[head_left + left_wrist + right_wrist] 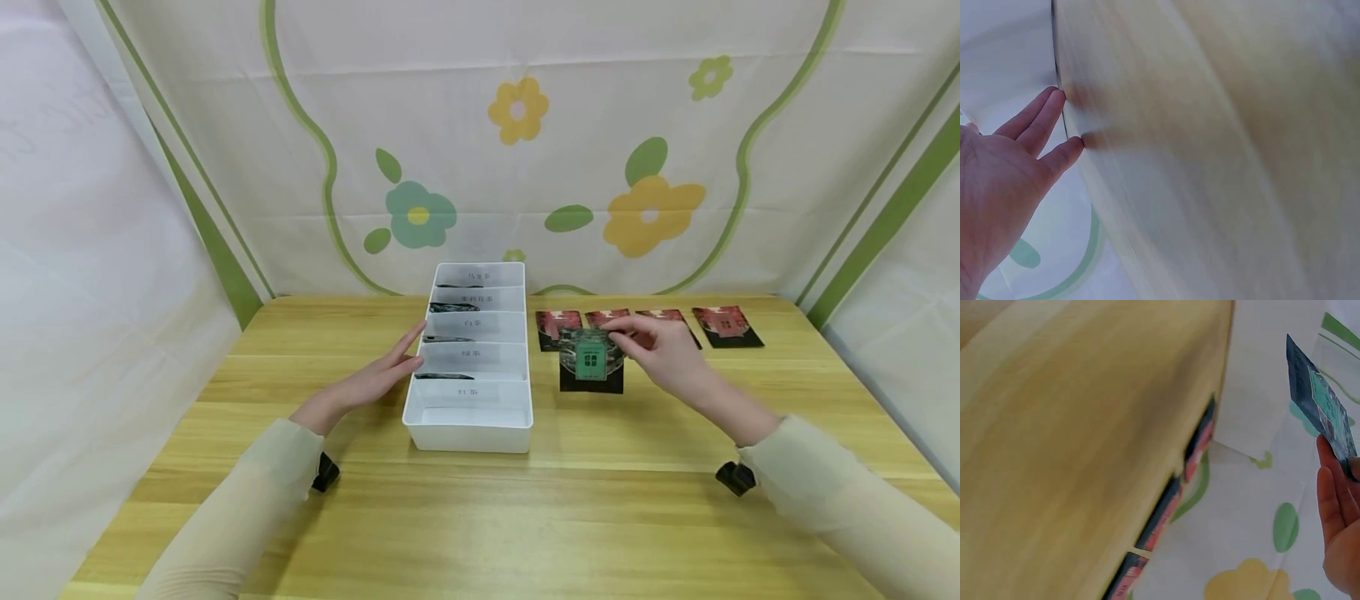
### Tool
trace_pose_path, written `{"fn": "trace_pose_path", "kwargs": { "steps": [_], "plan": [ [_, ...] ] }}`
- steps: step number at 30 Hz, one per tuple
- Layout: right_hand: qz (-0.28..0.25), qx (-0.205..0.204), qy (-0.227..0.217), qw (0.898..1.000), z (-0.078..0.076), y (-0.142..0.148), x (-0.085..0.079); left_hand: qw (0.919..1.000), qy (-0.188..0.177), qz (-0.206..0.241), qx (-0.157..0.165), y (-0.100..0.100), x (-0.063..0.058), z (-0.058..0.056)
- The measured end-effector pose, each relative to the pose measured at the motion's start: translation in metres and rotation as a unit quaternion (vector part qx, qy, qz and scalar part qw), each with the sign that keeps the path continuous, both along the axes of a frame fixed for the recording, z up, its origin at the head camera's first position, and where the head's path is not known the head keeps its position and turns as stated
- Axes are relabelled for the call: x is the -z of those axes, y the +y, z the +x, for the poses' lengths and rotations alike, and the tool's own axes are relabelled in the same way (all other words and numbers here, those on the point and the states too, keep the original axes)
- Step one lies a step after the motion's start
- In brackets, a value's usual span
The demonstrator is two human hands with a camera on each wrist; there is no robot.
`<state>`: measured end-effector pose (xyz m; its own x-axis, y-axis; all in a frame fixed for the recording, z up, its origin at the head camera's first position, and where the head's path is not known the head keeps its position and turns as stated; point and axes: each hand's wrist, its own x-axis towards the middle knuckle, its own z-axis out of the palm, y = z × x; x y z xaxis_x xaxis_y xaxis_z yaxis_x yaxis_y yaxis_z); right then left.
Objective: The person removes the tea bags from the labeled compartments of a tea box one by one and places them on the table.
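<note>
A green-labelled black tea sachet [592,365] is pinched at its upper right corner between the thumb and fingers of my right hand [667,354]. It is held face-on to the head view, to the right of a long white divided box [471,438]. In the right wrist view the same sachet [1317,400] appears tilted, above the fingers. My left hand [365,386] has its fingers extended, fingertips right at the box's left side. Dark sachet edges show in several of the box's labelled compartments; the nearest compartment shows only its white inside.
Several red-and-black tea sachets lie in a row at the back right of the wooden table [480,525], the rightmost sachet [727,327] in full view. A white cloth [450,108] with printed flowers hangs behind the table, and more white cloth flanks both sides.
</note>
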<state>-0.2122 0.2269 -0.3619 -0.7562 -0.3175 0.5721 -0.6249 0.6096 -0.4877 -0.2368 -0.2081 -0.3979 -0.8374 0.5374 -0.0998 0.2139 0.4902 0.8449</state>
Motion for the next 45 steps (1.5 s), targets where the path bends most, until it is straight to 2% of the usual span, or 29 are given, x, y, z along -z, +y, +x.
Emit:
{"fn": "trace_pose_path", "kwargs": {
  "steps": [5, 14, 21, 30, 45],
  "plan": [
    [0.029, -0.006, -0.065, 0.997, -0.01, -0.006, 0.018, 1.0, 0.0, 0.001, -0.001, 0.0, 0.0, -0.001],
    [0.073, -0.028, -0.138, 0.987, -0.03, -0.016, 0.037, 1.0, 0.0, -0.002, 0.001, 0.0, 0.0, -0.001],
    [0.127, -0.035, -0.149, 0.98, -0.041, -0.021, 0.046, 1.0, 0.003, -0.009, -0.002, -0.001, 0.0, -0.001],
    [0.175, -0.029, -0.152, 0.972, -0.052, -0.022, 0.05, 0.9999, 0.004, -0.014, 0.001, -0.001, -0.003, 0.001],
    [0.19, -0.028, -0.181, 0.965, -0.057, -0.017, 0.053, 0.9999, 0.004, -0.012, 0.002, -0.001, -0.002, 0.0]
  ]
}}
